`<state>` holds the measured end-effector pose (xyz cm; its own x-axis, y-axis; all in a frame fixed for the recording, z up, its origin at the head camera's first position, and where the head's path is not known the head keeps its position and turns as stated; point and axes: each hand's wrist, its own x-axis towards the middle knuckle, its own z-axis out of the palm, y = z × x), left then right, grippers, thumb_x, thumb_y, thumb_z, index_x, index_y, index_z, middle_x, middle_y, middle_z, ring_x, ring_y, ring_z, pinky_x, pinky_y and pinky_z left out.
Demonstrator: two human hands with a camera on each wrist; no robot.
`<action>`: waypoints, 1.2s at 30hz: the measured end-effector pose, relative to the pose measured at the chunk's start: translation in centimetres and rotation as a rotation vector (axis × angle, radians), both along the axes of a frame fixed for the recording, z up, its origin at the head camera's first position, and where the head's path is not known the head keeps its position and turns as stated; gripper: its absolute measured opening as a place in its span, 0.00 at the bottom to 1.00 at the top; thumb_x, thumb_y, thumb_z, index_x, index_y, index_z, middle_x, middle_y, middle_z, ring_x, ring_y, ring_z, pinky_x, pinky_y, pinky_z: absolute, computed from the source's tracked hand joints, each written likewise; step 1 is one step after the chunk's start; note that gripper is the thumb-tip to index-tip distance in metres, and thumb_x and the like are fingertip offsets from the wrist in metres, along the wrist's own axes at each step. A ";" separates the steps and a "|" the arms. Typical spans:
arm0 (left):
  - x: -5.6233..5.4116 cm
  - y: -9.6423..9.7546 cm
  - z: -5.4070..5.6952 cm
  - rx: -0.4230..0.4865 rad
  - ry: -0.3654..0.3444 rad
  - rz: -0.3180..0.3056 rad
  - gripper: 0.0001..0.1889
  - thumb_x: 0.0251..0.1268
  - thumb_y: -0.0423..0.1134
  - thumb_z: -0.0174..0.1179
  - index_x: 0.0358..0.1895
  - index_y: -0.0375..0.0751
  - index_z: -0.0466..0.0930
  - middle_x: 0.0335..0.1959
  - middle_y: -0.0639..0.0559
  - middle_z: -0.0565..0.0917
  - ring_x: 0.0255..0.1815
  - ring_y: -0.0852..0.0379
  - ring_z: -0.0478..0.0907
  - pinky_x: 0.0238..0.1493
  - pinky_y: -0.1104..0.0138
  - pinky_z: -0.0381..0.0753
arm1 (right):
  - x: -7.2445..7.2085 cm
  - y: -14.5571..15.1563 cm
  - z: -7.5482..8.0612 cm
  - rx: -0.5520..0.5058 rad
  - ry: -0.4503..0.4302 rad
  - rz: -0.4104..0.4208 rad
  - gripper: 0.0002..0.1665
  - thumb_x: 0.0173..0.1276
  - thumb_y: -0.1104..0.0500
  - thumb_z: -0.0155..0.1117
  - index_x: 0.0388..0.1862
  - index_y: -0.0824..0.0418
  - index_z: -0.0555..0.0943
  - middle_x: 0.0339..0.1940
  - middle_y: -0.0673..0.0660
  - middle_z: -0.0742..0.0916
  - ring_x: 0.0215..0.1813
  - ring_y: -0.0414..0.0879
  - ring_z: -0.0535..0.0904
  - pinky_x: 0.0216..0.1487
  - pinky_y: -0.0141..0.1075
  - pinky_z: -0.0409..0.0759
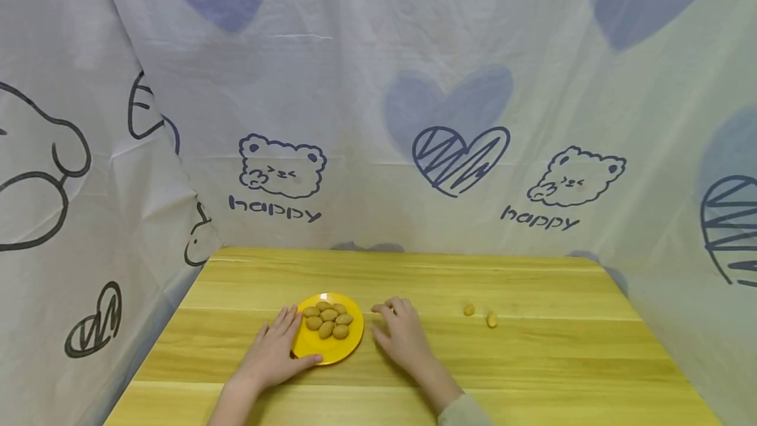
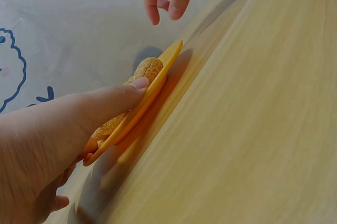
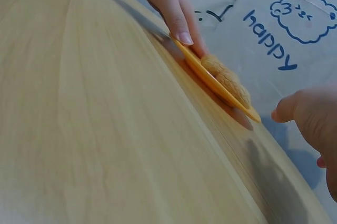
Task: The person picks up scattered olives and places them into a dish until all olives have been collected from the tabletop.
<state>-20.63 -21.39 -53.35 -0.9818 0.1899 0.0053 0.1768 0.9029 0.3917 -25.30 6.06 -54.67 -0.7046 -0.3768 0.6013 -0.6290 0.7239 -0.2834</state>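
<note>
On the wooden table sits a yellow plate (image 1: pixel 340 350) bearing several unshelled peanuts (image 1: pixel 328 315). My left hand (image 1: pixel 271 354) rests on the plate's left side, fingers straight along the rim and thumb on the near edge. The left wrist view shows that thumb lying over the plate's rim (image 2: pixel 171 58), beside a peanut (image 2: pixel 149 68). Just right of the plate, my right hand (image 1: pixel 403 334) hovers with its thumb and forefinger apart and nothing between them. In the right wrist view, the right hand (image 3: pixel 316 121) is near the plate's edge (image 3: pixel 253 113), apart from it.
Two loose peanuts lie on the table to the right, one (image 1: pixel 469 309) a little farther back than the other (image 1: pixel 492 319). Behind the wooden table (image 1: pixel 562 360) hangs a pale cloth (image 1: pixel 355 117) printed with hearts and bears.
</note>
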 end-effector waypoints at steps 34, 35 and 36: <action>-0.3 -0.1 -0.5 -0.007 0.010 -0.002 0.56 0.53 0.77 0.53 0.75 0.35 0.56 0.79 0.40 0.53 0.81 0.40 0.46 0.76 0.38 0.48 | -1.0 6.6 0.5 -0.134 -0.112 -0.244 0.16 0.58 0.59 0.74 0.45 0.60 0.83 0.41 0.58 0.83 0.43 0.48 0.73 0.41 0.39 0.75; -0.3 -0.1 -0.5 -0.007 0.009 -0.002 0.57 0.53 0.77 0.53 0.75 0.34 0.56 0.79 0.40 0.53 0.80 0.40 0.46 0.76 0.38 0.48 | -1.0 6.9 0.5 -0.138 -0.120 -0.249 0.17 0.58 0.59 0.74 0.46 0.61 0.83 0.41 0.59 0.83 0.43 0.48 0.73 0.40 0.39 0.74; -0.3 -0.2 -0.5 -0.007 0.008 -0.002 0.57 0.53 0.77 0.53 0.75 0.34 0.56 0.79 0.39 0.53 0.80 0.40 0.46 0.76 0.38 0.48 | -1.0 7.1 0.6 -0.142 -0.128 -0.256 0.17 0.59 0.59 0.73 0.46 0.61 0.83 0.42 0.59 0.83 0.43 0.48 0.73 0.40 0.39 0.74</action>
<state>-20.89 -21.54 -53.86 -0.9813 0.1922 0.0120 0.1820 0.9052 0.3842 -26.28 13.20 -54.08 -0.8391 -0.0959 0.5354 -0.3839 0.8018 -0.4580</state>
